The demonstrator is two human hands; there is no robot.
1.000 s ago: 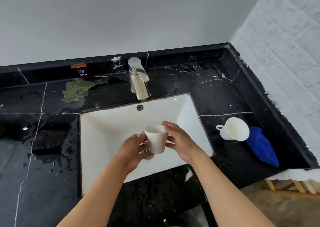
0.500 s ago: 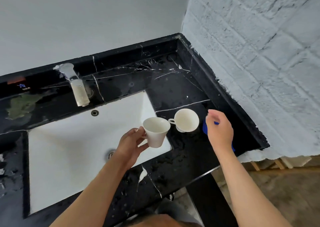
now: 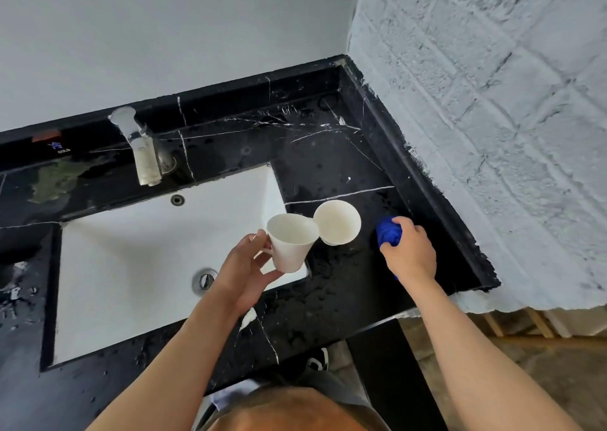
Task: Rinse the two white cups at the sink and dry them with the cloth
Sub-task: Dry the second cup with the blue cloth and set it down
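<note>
Cloth (image 3: 388,232) bunched under right hand's (image 3: 410,253) curled fingers (image 3: 405,225).

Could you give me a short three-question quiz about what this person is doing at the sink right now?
1. True or false: the left hand holds a white cup by its handle.
2. What is the right hand gripping? A) the tap B) the blue cloth C) the second cup
3. Fill in: the second cup rests on the black ____, to the right of the sink.

Key: 1 true; 2 B; 3 counter.
</note>
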